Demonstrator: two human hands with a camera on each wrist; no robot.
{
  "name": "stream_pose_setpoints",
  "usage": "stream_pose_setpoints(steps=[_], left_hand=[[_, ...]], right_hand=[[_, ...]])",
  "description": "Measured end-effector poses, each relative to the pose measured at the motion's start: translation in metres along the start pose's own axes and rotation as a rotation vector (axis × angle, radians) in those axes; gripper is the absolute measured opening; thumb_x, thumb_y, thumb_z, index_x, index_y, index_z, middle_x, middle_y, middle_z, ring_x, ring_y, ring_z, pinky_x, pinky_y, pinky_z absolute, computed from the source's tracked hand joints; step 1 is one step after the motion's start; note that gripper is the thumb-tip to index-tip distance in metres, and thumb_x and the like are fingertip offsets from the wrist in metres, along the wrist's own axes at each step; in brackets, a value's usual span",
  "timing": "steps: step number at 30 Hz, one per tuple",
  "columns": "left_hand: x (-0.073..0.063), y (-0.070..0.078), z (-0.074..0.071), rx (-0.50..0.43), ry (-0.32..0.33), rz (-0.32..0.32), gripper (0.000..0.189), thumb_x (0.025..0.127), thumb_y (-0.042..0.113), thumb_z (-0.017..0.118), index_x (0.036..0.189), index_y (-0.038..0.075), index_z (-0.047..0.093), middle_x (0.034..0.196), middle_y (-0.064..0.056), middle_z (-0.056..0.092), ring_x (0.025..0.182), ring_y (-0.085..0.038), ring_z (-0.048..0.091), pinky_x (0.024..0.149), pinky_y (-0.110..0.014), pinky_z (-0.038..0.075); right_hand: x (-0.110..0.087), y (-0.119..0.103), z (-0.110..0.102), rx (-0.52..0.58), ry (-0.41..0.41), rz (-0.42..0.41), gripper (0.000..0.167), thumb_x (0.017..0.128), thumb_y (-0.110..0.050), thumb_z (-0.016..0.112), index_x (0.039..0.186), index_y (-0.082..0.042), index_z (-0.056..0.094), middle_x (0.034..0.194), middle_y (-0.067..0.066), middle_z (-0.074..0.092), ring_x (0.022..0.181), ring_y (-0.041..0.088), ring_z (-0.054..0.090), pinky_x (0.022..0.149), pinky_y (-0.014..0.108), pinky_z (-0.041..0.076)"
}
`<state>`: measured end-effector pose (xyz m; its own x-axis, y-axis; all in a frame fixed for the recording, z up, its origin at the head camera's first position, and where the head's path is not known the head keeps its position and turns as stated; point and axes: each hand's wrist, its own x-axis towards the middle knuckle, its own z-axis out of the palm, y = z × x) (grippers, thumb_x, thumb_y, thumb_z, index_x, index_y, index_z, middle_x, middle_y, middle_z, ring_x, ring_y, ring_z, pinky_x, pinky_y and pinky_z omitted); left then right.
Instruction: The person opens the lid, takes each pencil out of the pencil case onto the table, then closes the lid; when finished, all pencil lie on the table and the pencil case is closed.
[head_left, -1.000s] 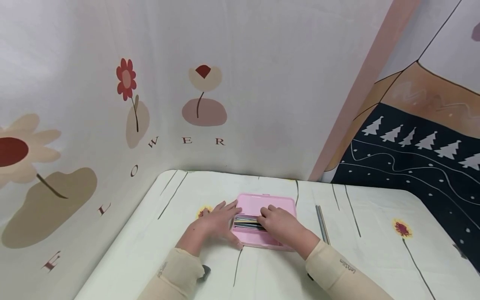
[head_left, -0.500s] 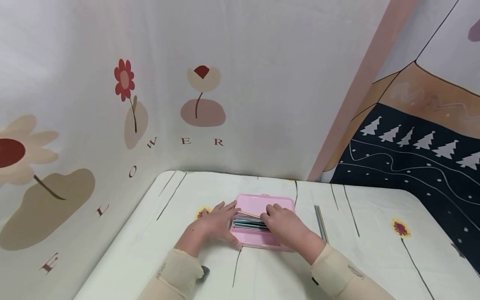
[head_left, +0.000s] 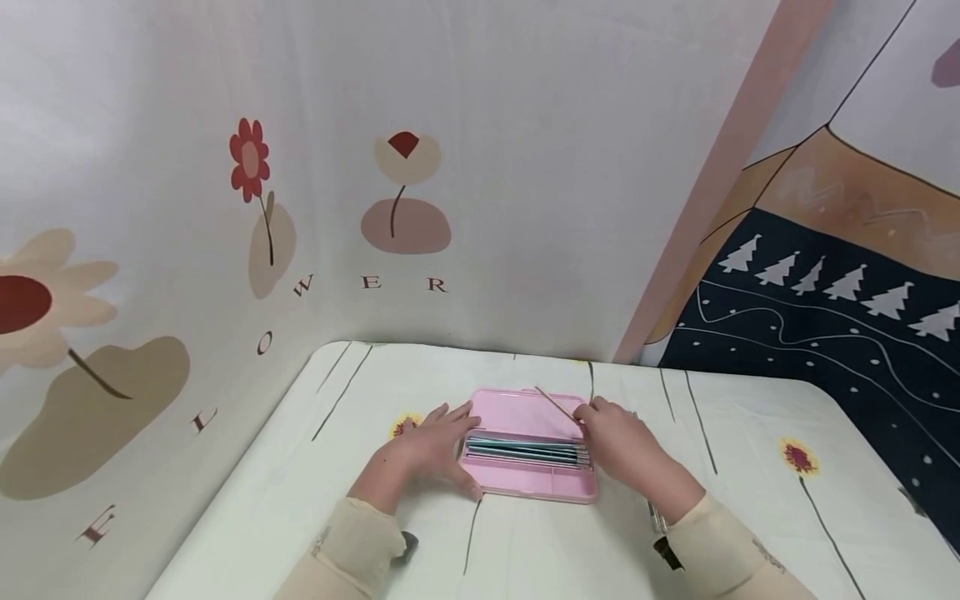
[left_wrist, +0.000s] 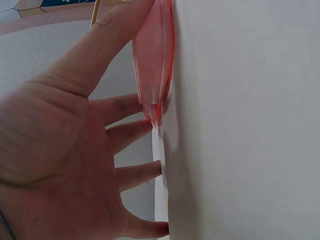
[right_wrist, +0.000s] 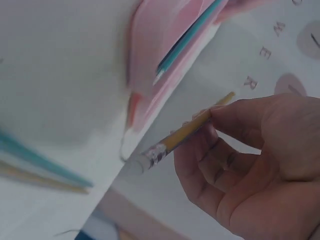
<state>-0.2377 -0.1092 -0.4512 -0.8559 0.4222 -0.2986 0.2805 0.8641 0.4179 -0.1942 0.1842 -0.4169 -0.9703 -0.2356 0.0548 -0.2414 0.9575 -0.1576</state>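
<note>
A pink pencil case [head_left: 517, 478] lies with its lid folded back on the table. Several teal and dark pencils [head_left: 525, 451] fill its long compartment. My left hand [head_left: 431, 446], fingers spread, rests against the case's left end; the left wrist view shows the thumb on the pink edge [left_wrist: 152, 55] and fingertips on the tabletop. Off the case's right end, my right hand [head_left: 626, 442] pinches a yellow pencil [head_left: 557, 405], tilted above the lid. Its white eraser [right_wrist: 140, 162] and metal band face the right wrist camera.
On the table right of the case lie a teal pencil [right_wrist: 45, 157] and a yellowish one [right_wrist: 42, 177], mostly hidden by my right arm in the head view. A printed cloth wall [head_left: 525, 250] rises behind the white table [head_left: 375, 387].
My right hand has drawn the yellow pencil up out of the case and moved right with it, uncovering the pencils' right ends. My left hand stays at the case's left end.
</note>
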Motion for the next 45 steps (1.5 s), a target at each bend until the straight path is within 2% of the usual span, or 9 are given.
stream_pose_setpoints(steps=[5, 10, 14, 22, 27, 32, 37, 45], left_hand=[[0.001, -0.001, 0.000, 0.010, 0.002, 0.008, 0.115, 0.067, 0.059, 0.097, 0.164, 0.026, 0.044, 0.181, 0.003, 0.025, 0.169, -0.036, 0.017, 0.127, -0.082, 0.014], [0.002, -0.001, 0.000, 0.012, 0.003, 0.004, 0.117, 0.066, 0.060, 0.097, 0.164, 0.027, 0.043, 0.181, 0.004, 0.024, 0.170, -0.036, 0.016, 0.127, -0.082, 0.013], [0.003, -0.001, 0.000, 0.003, -0.006, -0.002, 0.117, 0.066, 0.060, 0.097, 0.165, 0.027, 0.043, 0.181, 0.005, 0.023, 0.170, -0.035, 0.014, 0.127, -0.082, 0.011], [0.004, -0.002, 0.000, 0.010, -0.017, 0.007, 0.116, 0.068, 0.058, 0.097, 0.165, 0.026, 0.042, 0.181, 0.005, 0.022, 0.170, -0.035, 0.015, 0.126, -0.083, 0.011], [0.006, -0.005, 0.002, 0.005, -0.015, 0.009, 0.115, 0.068, 0.057, 0.097, 0.165, 0.026, 0.043, 0.181, 0.005, 0.022, 0.170, -0.035, 0.014, 0.125, -0.084, 0.010], [0.007, -0.005, 0.002, 0.018, -0.019, 0.013, 0.116, 0.068, 0.059, 0.097, 0.165, 0.027, 0.042, 0.181, 0.005, 0.022, 0.170, -0.035, 0.014, 0.125, -0.084, 0.011], [0.006, -0.004, 0.001, 0.025, -0.021, 0.015, 0.116, 0.068, 0.060, 0.096, 0.166, 0.026, 0.041, 0.181, 0.004, 0.022, 0.170, -0.035, 0.014, 0.125, -0.084, 0.011], [0.007, -0.003, 0.000, 0.026, -0.020, 0.017, 0.115, 0.070, 0.059, 0.096, 0.166, 0.025, 0.041, 0.181, 0.004, 0.022, 0.170, -0.036, 0.014, 0.126, -0.084, 0.011]], right_hand=[[-0.008, 0.026, -0.003, 0.061, 0.012, 0.081, 0.019, 0.102, -0.005, 0.067, 0.120, -0.002, 0.073, 0.098, 0.012, 0.069, 0.078, 0.019, 0.066, 0.068, 0.037, 0.059], [-0.012, 0.047, -0.004, 0.114, -0.015, 0.162, 0.022, 0.103, -0.005, 0.063, 0.122, 0.003, 0.071, 0.104, 0.016, 0.071, 0.081, 0.021, 0.067, 0.071, 0.039, 0.059], [-0.014, 0.062, -0.004, 0.160, -0.057, 0.207, 0.026, 0.104, -0.006, 0.060, 0.124, 0.007, 0.070, 0.107, 0.019, 0.074, 0.086, 0.022, 0.068, 0.075, 0.042, 0.060], [-0.021, 0.087, -0.002, 0.331, -0.167, 0.314, 0.027, 0.106, -0.008, 0.055, 0.123, 0.010, 0.066, 0.106, 0.020, 0.073, 0.080, 0.018, 0.064, 0.067, 0.035, 0.058], [-0.024, 0.096, 0.000, 0.412, -0.213, 0.350, 0.029, 0.106, -0.007, 0.054, 0.125, 0.013, 0.064, 0.110, 0.023, 0.071, 0.079, 0.017, 0.067, 0.067, 0.034, 0.061], [-0.024, 0.102, 0.005, 0.459, -0.254, 0.390, 0.029, 0.106, -0.007, 0.057, 0.123, 0.014, 0.065, 0.102, 0.019, 0.072, 0.077, 0.016, 0.071, 0.071, 0.035, 0.062], [-0.026, 0.102, 0.007, 0.524, -0.264, 0.412, 0.027, 0.103, -0.004, 0.057, 0.120, 0.015, 0.065, 0.095, 0.017, 0.073, 0.073, 0.015, 0.073, 0.068, 0.036, 0.065], [-0.028, 0.100, 0.005, 0.563, -0.282, 0.431, 0.027, 0.101, -0.002, 0.059, 0.121, 0.017, 0.063, 0.095, 0.019, 0.073, 0.074, 0.017, 0.074, 0.068, 0.036, 0.066]])
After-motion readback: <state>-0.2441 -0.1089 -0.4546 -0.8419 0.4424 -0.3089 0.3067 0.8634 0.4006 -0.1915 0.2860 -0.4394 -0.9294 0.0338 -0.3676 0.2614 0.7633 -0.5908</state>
